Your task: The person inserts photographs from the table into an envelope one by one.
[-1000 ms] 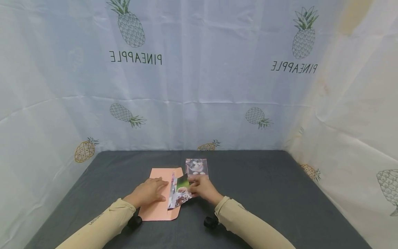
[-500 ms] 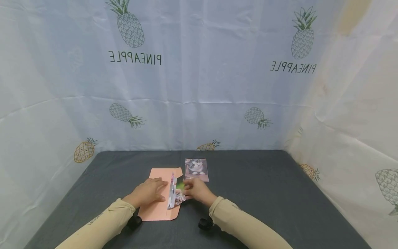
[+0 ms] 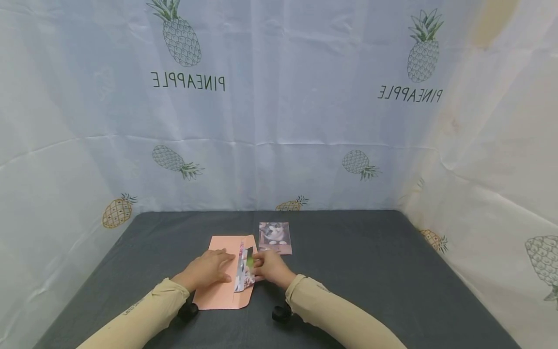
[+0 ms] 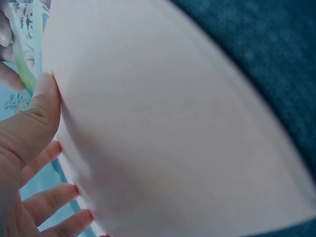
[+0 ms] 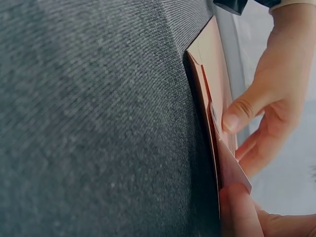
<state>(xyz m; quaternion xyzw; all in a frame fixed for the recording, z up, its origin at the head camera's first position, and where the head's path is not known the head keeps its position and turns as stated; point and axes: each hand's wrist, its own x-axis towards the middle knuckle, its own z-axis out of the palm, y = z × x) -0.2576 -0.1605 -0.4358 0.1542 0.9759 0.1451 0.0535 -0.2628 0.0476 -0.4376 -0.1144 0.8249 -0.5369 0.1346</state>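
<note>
A peach envelope [image 3: 215, 299] lies on the dark cloth, its opening towards the right. My left hand [image 3: 211, 268] rests on its face with fingers spread; in the left wrist view the thumb and fingertips touch the paper. My right hand [image 3: 273, 267] pinches a photo [image 3: 250, 264] with green and pale pink parts by its right edge. That photo sits partly inside the opening, over other picture prints [image 3: 240, 278] whose edges show there. From the right wrist view, the photo [image 5: 233, 170] tilts up out of the envelope [image 5: 217, 64]. How deep it reaches is hidden.
Just beyond the right hand, a cat photo [image 3: 275, 235] lies flat on the dark cloth [image 3: 370, 281]. A pale curtain [image 3: 279, 106] printed with pineapples hangs behind the table and along both sides. A black wrist device [image 3: 282, 314] sits below the right wrist.
My right hand has moved left with the photo, which has slid further into the envelope. More of the cat photo now shows. The left hand stays in place.
</note>
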